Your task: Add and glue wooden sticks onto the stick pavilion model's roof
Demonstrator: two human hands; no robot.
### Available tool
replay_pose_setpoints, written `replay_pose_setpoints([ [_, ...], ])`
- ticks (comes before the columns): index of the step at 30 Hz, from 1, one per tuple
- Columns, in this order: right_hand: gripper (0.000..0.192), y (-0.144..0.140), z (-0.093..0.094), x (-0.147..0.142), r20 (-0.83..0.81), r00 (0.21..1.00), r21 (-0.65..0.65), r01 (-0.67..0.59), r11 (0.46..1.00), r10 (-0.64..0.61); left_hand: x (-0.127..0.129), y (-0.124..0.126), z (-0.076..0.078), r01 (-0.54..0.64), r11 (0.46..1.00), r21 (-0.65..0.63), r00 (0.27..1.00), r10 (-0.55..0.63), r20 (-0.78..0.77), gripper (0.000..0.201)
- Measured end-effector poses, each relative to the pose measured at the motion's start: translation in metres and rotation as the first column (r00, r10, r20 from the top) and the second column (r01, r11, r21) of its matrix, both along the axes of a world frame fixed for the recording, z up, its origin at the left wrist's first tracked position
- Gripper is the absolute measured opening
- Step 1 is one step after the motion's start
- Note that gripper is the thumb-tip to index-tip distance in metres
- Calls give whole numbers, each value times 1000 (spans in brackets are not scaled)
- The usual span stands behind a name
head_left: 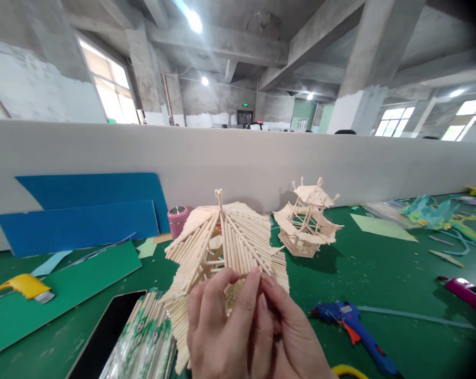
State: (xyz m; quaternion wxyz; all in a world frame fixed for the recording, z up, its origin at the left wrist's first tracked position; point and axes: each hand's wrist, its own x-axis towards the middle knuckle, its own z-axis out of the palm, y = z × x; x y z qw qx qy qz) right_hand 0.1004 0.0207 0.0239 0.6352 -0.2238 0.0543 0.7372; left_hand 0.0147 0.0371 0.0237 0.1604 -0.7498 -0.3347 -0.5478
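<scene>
A pavilion model of thin wooden sticks (243, 237) stands in front of me, its peaked roof partly covered with rows of sticks and open at the front. Before its lower roof edge, my left hand (224, 326) and my right hand (291, 321) meet with fingertips pinched together. Between them shows a sliver of a short wooden stick (242, 276); most of it is hidden by the fingers. My hands also cover the model's lower front. Left of them lies a clear packet of wooden sticks (143, 337).
A smaller stick pavilion (311, 221) stands behind at right. A blue glue gun (352, 321) lies right of my hands. At left are a phone (107, 331), a green board (76, 289), a yellow cutter (27, 286) and blue boards (83, 226). A pink cup (177, 223) stands by a white partition (230, 158).
</scene>
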Motion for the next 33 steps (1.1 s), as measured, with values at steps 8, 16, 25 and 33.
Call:
replay_pose_setpoints([
  [8,36,1,-12,3,18,998,124,-56,991,54,1,2,-3,-13,1000,-2,1000,13,12,29],
  [16,35,1,-21,5,52,995,137,-92,986,85,1,1,-3,-1,1000,-23,1000,1,16,29],
  [25,28,-1,-16,5,-46,997,156,-50,986,58,1,-1,-3,23,999,-49,1000,-22,14,29],
  [33,22,0,-14,5,-96,992,159,-60,985,76,0,-2,-4,25,997,-79,1000,-26,-10,31],
])
